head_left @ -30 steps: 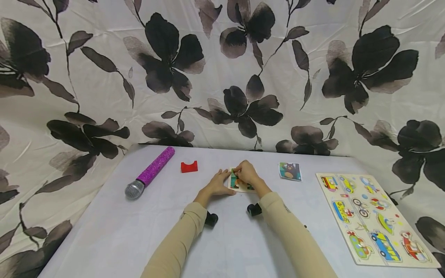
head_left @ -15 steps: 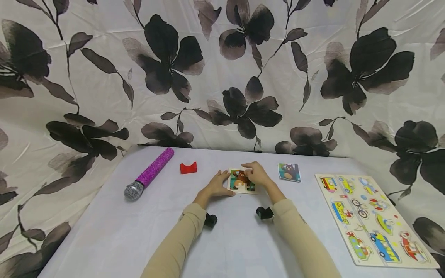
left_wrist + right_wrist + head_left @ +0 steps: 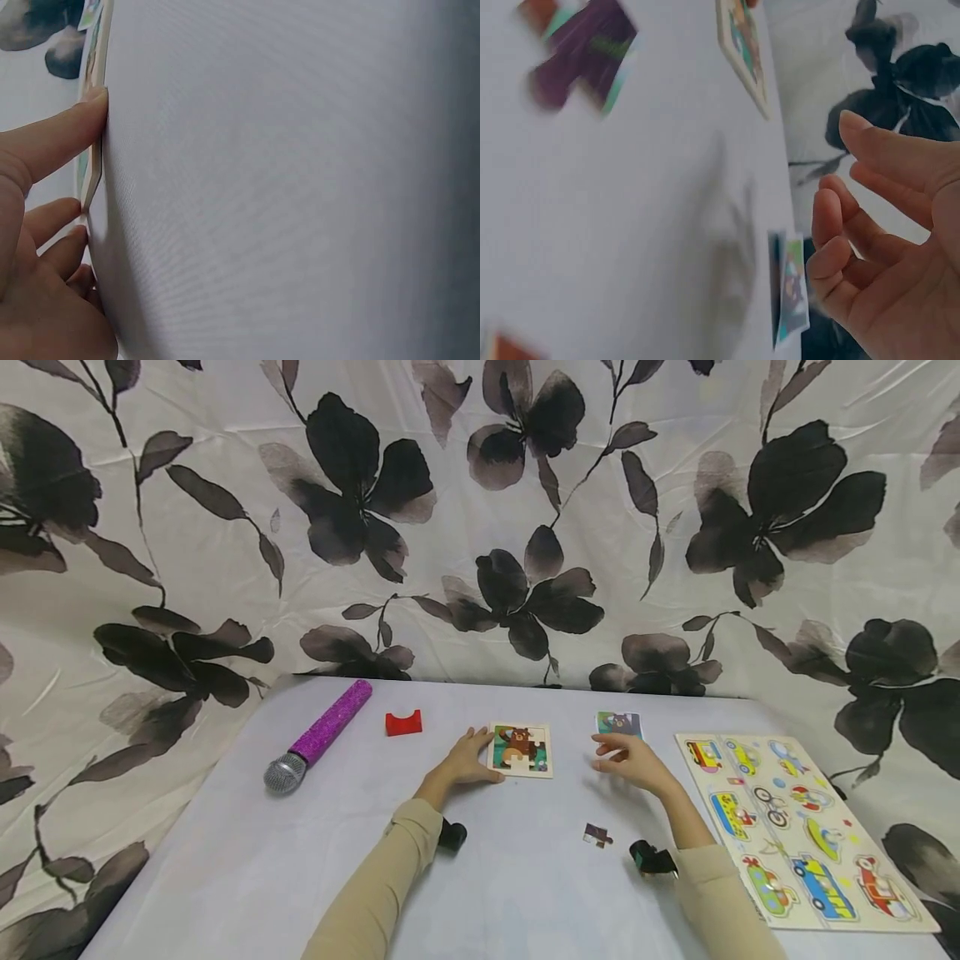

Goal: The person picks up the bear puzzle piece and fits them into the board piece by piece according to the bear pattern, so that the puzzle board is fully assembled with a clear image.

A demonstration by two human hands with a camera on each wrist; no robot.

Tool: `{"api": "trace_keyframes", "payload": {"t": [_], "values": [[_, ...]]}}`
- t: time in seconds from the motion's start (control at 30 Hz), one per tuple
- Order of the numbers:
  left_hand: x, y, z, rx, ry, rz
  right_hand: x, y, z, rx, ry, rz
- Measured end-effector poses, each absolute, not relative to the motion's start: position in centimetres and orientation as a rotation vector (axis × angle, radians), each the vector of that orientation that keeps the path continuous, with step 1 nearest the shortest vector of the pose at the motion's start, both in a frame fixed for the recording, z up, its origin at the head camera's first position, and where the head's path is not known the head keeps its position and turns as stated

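Note:
My left hand [image 3: 459,763] holds a small jigsaw tray [image 3: 521,774] with a bear picture, thumb at its near edge and fingers at its left side. In the left wrist view the thumb [image 3: 82,120] lies against the tray's rim [image 3: 96,165]. The bear picture has a pale gap at its lower middle. Hovering to the right, my right hand [image 3: 637,764] has loosely bent fingers with nothing between them, overlapping a bear picture card [image 3: 619,723]. A loose brown-purple jigsaw piece [image 3: 597,835] lies nearer; it is blurred in the right wrist view.
A purple glitter microphone [image 3: 330,722] and a red notched block [image 3: 403,722] lie on the left. On the right is a large vehicle peg puzzle board [image 3: 795,827]. A floral cloth [image 3: 420,635] hangs behind the table. Another blurred orange piece [image 3: 514,349] shows in the right wrist view.
My right hand has left the jigsaw tray and moved right, toward the bear card. The loose jigsaw piece has come into sight from behind the right arm. My left hand stays at the tray.

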State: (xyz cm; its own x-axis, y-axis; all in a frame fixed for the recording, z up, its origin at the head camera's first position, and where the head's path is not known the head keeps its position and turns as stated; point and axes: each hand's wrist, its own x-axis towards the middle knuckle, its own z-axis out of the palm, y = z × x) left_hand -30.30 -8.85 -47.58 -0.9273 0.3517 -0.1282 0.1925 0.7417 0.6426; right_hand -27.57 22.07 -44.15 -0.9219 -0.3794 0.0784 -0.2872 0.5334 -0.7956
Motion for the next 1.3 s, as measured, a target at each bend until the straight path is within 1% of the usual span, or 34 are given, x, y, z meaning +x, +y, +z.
{"api": "trace_keyframes", "payload": {"t": [0.2,0.43,0.8,1.07,1.3], "values": [[-30.2,-8.9,-47.6,0.434,2.707,0.955,-25.2,24.6,-44.8,-0.539,2.627,-1.307],[-30.4,-8.9,-47.7,0.433,2.709,0.962,-23.3,25.2,-45.6,-0.557,2.630,-1.244],[-30.3,-8.8,-47.8,0.446,2.709,0.968,-21.5,23.5,-46.8,-0.463,2.696,-1.085],[-30.2,-8.8,-47.8,0.428,2.704,0.967,-20.9,21.5,-46.7,-0.614,2.748,-0.920],[-30.2,-8.8,-47.6,0.427,2.700,0.964,-21.0,21.0,-46.6,-0.642,2.717,-0.995]]}}
